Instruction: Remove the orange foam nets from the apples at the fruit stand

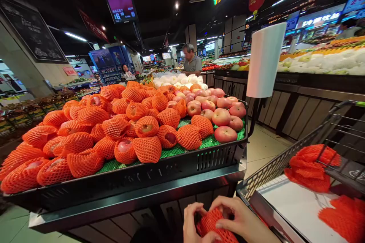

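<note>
At the bottom of the head view, a red-orange foam fruit net (210, 221) is held between both hands, in front of the display stand. My left hand (191, 222) curls around its left side. From the right, my right hand (241, 214) pinches it with thumb and fingers. Whether fruit sits inside the net cannot be made out. Beyond the hands, bare red apples (225, 134) lie on the right of a black display tray (171, 171), over green matting. Many netted apples (147, 149) fill the left and middle of that tray.
A shopping cart (265, 159) stands at the right, with piles of loose foam nets (313, 167) on a white board (299, 201). A white plastic bag roll (266, 60) rises at the tray's right corner. Another person (192, 62) stands behind the display.
</note>
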